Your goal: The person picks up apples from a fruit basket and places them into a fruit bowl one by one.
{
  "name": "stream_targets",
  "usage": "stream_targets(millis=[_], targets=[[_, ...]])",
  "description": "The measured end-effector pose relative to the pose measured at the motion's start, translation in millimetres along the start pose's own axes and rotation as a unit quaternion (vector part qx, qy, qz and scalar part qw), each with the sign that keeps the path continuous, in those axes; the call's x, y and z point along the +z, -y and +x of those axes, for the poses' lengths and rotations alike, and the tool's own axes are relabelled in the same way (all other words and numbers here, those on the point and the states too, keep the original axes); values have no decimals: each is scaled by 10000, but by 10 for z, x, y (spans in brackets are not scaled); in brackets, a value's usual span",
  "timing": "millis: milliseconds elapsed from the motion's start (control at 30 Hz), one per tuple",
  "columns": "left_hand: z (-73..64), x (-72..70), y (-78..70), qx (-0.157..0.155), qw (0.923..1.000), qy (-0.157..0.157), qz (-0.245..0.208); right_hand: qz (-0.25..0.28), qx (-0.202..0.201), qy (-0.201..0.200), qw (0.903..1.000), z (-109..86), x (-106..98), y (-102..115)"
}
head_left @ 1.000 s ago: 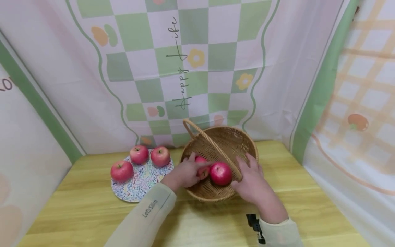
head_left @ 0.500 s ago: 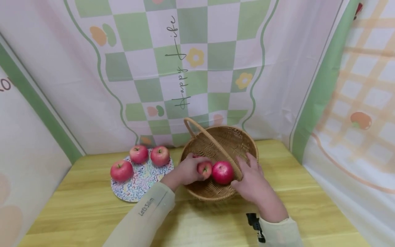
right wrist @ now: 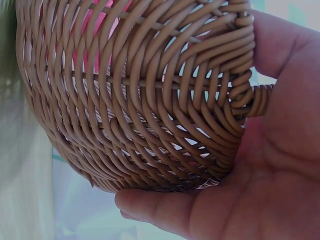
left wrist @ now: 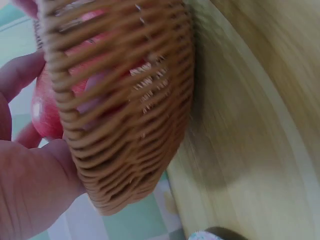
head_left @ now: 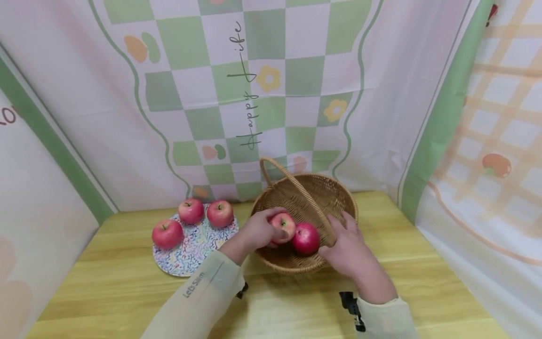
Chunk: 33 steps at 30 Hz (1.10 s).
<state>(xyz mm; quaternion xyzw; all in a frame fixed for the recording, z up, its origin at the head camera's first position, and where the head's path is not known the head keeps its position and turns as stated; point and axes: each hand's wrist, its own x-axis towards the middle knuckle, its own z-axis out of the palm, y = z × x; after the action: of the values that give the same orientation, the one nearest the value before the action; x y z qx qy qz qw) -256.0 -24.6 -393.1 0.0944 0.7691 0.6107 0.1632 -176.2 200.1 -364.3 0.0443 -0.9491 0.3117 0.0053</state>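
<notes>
In the head view a round wicker basket (head_left: 292,270) with an arched handle (head_left: 298,186) stands at the middle of the table. My left hand (head_left: 254,230) reaches over its left rim and grips a red apple (head_left: 283,226), thumb on the near side and fingers behind. A second, darker red apple (head_left: 306,239) lies inside, right beside the first. At the right rim, my right hand (head_left: 349,247) holds the basket where the handle joins it. Through the weave in the left wrist view, red apple skin (left wrist: 47,110) shows next to my fingers.
Left of the basket, three red apples, one in front (head_left: 167,234), sit on a round plate with a colourful squiggle pattern (head_left: 182,263). A patterned cloth (head_left: 237,94) hangs close behind the wooden table (head_left: 106,282), with more cloth at both sides.
My left hand has closed round the apple and brought it up, so more of it shows. The basket has shifted slightly right, and its handle has swung a little. My right hand stays at the rim.
</notes>
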Motion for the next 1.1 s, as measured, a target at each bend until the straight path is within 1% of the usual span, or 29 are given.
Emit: stream_targets(millis=[100,300,500,633,700,800,900,1000,1100], targets=[[-11,-1,-5,-131,9990,111,-406,-2,-2,-10,10000,-1,-6,4],[-20,-36,18,-176,9954,410,-845,8,42,-6,10000,-1,-9,8],[-52,-30,2,-242,9899,569,-1279,57,84,44,9999,-4,-11,10],[-100,-23,-38,-164,9854,655,-1564,90,90,53,9999,-7,-14,6],[-142,-32,-79,-63,9838,690,-1651,93,97,59,9999,-9,-21,-3],[-237,-80,-146,143,9821,753,-1720,103,128,78,9998,-13,-30,-14],[-377,-187,-194,367,9813,755,-1731,143,162,81,9997,-18,-37,-21],[-585,-349,-198,471,9858,589,-1504,208,154,73,9996,-18,-38,-22],[-831,-537,-154,515,9907,415,-1191,262,129,67,9996,-13,-39,-26]])
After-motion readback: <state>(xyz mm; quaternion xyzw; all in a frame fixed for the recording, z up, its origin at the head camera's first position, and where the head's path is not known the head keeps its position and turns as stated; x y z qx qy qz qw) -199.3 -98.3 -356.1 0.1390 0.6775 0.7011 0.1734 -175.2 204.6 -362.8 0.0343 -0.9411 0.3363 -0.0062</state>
